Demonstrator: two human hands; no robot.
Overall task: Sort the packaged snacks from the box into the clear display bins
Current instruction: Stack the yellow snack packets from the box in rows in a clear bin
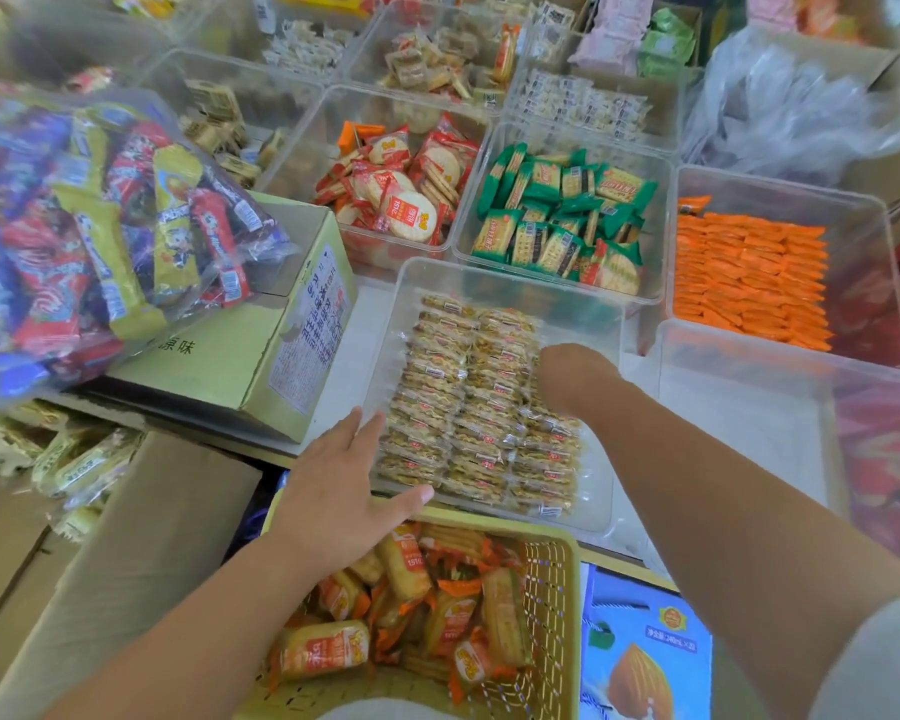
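White table (357,330): clear bins (567,298), yellow-green cardboard box (219,366); far right, perhaps plastic bag (780,106).

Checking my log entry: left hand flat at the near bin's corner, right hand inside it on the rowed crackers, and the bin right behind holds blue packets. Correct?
One slip: the head view shows the packets in the bin behind are green, not blue. The left hand does lie flat at the near bin's corner, the right hand inside on the rowed crackers.
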